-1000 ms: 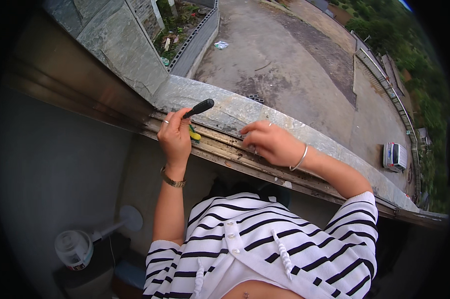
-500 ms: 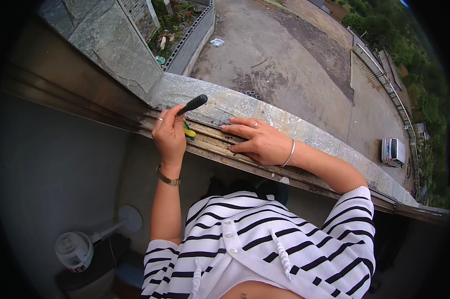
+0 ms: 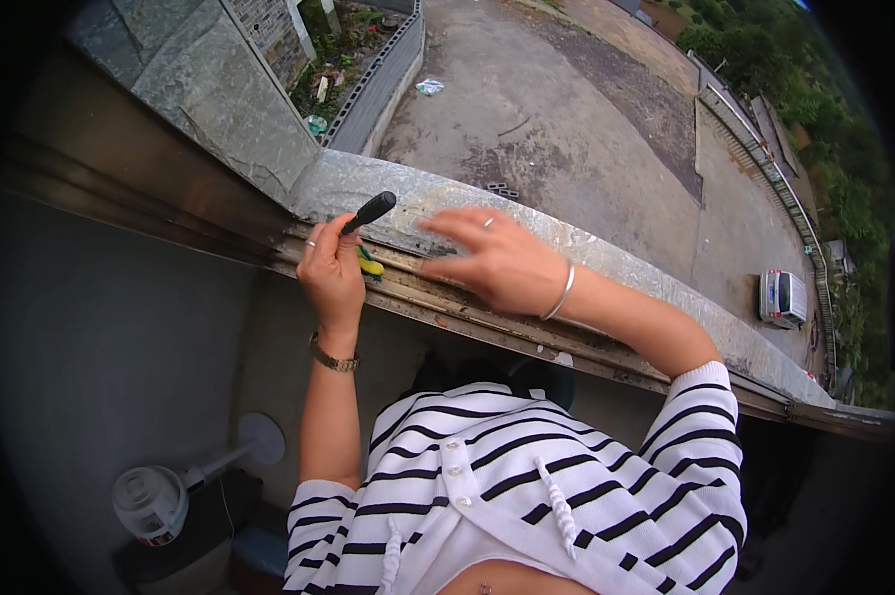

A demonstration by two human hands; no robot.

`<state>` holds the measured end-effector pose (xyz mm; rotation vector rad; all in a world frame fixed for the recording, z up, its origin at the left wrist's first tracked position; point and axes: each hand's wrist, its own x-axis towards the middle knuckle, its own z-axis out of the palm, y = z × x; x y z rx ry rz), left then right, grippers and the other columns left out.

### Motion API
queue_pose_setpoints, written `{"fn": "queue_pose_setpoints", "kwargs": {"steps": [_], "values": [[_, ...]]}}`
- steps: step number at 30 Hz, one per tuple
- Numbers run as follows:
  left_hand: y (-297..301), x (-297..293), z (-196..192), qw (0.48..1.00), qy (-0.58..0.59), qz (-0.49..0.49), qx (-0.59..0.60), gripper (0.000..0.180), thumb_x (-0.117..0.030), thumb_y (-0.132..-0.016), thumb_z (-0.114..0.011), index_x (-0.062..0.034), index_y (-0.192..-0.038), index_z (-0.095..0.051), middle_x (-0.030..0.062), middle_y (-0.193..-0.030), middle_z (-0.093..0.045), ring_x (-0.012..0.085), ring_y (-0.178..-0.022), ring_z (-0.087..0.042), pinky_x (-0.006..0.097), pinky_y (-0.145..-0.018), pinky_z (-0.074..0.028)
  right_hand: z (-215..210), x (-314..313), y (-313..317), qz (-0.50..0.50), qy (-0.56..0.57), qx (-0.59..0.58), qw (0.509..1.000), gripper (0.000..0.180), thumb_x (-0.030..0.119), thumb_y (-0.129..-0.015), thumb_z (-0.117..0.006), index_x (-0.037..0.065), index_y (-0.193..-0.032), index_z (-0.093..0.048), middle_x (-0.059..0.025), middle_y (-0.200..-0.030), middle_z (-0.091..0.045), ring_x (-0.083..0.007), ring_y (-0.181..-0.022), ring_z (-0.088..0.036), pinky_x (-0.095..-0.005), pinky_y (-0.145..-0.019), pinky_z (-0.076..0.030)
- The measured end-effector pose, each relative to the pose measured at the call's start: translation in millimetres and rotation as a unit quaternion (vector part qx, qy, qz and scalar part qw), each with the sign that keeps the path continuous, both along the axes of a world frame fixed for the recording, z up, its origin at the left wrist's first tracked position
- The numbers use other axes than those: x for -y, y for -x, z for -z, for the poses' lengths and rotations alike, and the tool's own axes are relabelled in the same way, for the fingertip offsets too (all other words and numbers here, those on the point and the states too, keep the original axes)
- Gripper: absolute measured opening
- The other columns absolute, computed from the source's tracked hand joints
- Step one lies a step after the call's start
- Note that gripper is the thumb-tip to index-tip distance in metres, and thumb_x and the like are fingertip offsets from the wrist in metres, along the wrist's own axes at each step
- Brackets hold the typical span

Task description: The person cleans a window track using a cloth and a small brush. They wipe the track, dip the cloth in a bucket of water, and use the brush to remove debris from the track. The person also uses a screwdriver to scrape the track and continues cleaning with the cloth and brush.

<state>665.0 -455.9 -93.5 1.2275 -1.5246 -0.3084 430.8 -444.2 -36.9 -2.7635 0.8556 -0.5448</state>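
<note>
Left hand [image 3: 331, 270] clamped on a black-handled tool [image 3: 369, 212] — handle slanting up and right over the window track [image 3: 438, 302], yellow-green tip down in the groove near the sill's left end. Right hand [image 3: 497, 263] just beside — fingers spread, flat over the stone sill [image 3: 606, 260], holding nothing.

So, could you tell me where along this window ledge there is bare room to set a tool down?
The stone sill is bare to the right of the right hand, toward the far corner. It is crowded at the left, where the left hand holds a black-handled tool over the window track.
</note>
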Motion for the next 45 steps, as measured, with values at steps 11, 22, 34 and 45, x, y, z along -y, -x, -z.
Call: {"fn": "queue_pose_setpoints", "kwargs": {"steps": [11, 22, 34, 45], "values": [[-2, 2, 0, 1.000, 0.013, -0.009, 0.025, 0.010, -0.005, -0.091, -0.062, -0.0004, -0.099, -0.066, 0.0085, -0.076, -0.061, 0.0200, -0.065, -0.062, 0.031, -0.058, -0.047, 31, -23, -15, -0.084, 0.034, -0.030, 0.995, 0.037, 0.017, -0.081, -0.058, 0.013, -0.117, -0.066, -0.0089, -0.136, -0.052, -0.0279, -0.132, -0.043, -0.0434, -0.106, -0.036], [1, 3, 3, 1.000, 0.024, -0.012, -0.001, 0.016, -0.013, -0.095, -0.062, 0.0013, -0.098, -0.068, 0.0031, -0.072, -0.059, 0.0110, -0.064, -0.055, 0.026, -0.058, -0.042, 16, -63, 46, -0.070, -0.040, -0.055, 0.995, 0.034, 0.015, -0.082, -0.057, 0.010, -0.114, -0.066, -0.0104, -0.137, -0.051, -0.0285, -0.133, -0.042, -0.0402, -0.105, -0.037], [0, 3, 1, 0.999, 0.006, -0.012, 0.045, 0.011, -0.005, -0.092, -0.062, 0.0030, -0.099, -0.066, 0.0082, -0.075, -0.061, 0.0166, -0.064, -0.061, 0.029, -0.058, -0.047, 13, -98, 84, 0.032, -0.063, 0.014, 0.997, 0.013, 0.009, -0.076, -0.062, 0.011, -0.089, -0.063, -0.0049, -0.099, -0.059, -0.0246, -0.095, -0.058, -0.0379, -0.084, -0.045], [1, 3, 1, 1.000, -0.011, -0.009, 0.013, 0.020, -0.016, -0.096, -0.061, 0.0016, -0.099, -0.070, 0.0040, -0.074, -0.060, 0.0107, -0.066, -0.055, 0.026, -0.060, -0.042, 12, -27, 46, -0.033, 0.040, -0.040, 0.998, 0.038, 0.012, -0.084, -0.056, 0.019, -0.120, -0.065, -0.0089, -0.136, -0.052, -0.0270, -0.128, -0.047, -0.0422, -0.106, -0.039]]}}
